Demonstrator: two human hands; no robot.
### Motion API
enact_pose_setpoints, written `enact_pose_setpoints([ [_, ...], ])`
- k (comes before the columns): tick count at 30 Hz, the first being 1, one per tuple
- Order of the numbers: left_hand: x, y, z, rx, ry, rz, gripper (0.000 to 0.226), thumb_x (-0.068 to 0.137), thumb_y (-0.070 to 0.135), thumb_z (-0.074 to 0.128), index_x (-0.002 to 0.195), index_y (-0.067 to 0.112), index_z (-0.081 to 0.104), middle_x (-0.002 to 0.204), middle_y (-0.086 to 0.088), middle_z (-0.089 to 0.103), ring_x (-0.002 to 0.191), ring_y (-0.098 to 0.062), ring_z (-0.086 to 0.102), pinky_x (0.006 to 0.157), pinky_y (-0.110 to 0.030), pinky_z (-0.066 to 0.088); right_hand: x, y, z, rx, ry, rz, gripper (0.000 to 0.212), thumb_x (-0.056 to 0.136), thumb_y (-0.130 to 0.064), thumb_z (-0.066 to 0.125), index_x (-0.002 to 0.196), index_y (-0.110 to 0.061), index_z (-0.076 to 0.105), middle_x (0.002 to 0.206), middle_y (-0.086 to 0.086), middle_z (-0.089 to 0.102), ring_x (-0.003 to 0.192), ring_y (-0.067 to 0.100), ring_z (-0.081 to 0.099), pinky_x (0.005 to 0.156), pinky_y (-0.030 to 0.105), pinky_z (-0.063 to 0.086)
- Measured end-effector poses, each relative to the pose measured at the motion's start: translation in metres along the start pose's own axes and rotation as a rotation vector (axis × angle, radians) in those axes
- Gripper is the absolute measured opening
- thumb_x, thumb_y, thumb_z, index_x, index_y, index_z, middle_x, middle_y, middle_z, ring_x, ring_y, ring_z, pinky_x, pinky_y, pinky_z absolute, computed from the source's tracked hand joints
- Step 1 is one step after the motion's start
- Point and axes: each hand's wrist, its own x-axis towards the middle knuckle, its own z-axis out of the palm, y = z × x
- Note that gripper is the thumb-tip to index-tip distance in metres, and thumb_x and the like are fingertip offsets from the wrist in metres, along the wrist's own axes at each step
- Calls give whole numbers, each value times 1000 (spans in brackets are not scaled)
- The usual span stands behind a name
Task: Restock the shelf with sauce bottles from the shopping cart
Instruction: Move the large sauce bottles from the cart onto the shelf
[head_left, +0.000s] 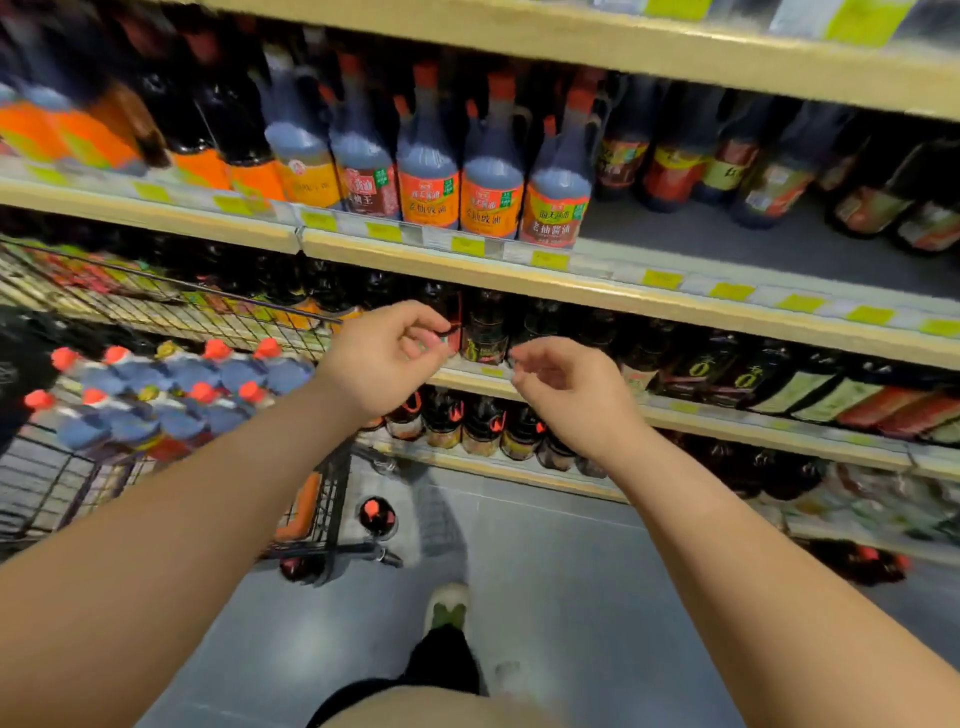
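Note:
Several dark sauce bottles (156, 400) with red caps lie in the black wire shopping cart (332, 499) at the left. A row of the same bottles (491, 171), with orange labels, stands at the front of the upper shelf (649, 291). To the right of that row the shelf floor is bare. My left hand (387, 358) and my right hand (571, 395) hang in mid-air in front of the lower shelves, fingers loosely curled. Neither hand holds anything.
Lower shelves (727, 421) carry dark bottles with green, red and black labels. Yellow price tags line the shelf edges. A few bottles (378, 515) stand on the grey floor by the cart's wheel. My foot (448, 613) is on the floor below.

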Motion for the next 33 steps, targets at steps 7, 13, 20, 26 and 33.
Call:
enact_pose_setpoints([
  [7,-99,-32,-44,-61,99,-175,10,90,6,59,99,10,62,69,7,48,60,-9,41,59,-22,36,-56,-43,44,93,-127,-95,19,91,-12,62,109,-17,67,86,-9,61,66,-5,55,55,4,42],
  [13,-174,-76,-99,-134,170,-176,10,78,29,59,87,31,61,67,9,51,56,-3,41,60,-19,37,-75,-84,116,93,-229,-154,21,90,-10,60,105,-22,67,85,-6,64,64,4,53,56,13,42],
  [20,-212,-151,-188,-128,226,-319,12,84,13,63,88,24,65,72,6,57,57,-7,41,60,-27,39,-75,-155,226,43,-268,-181,17,91,-18,61,106,-21,68,93,2,69,82,18,62,74,30,51],
  [26,-240,-218,-282,4,246,-358,10,83,16,68,89,24,65,71,6,58,52,-2,44,57,-13,39,-66,-222,322,-7,-297,-241,20,93,-14,57,110,-17,66,92,-1,64,70,6,53,62,12,42],
  [33,-255,-266,-348,102,291,-416,11,83,18,70,92,23,66,72,12,60,59,0,51,60,-9,40,-40,-267,391,17,-361,-216,22,95,-15,57,116,-17,64,98,-2,62,75,4,53,61,6,42],
])
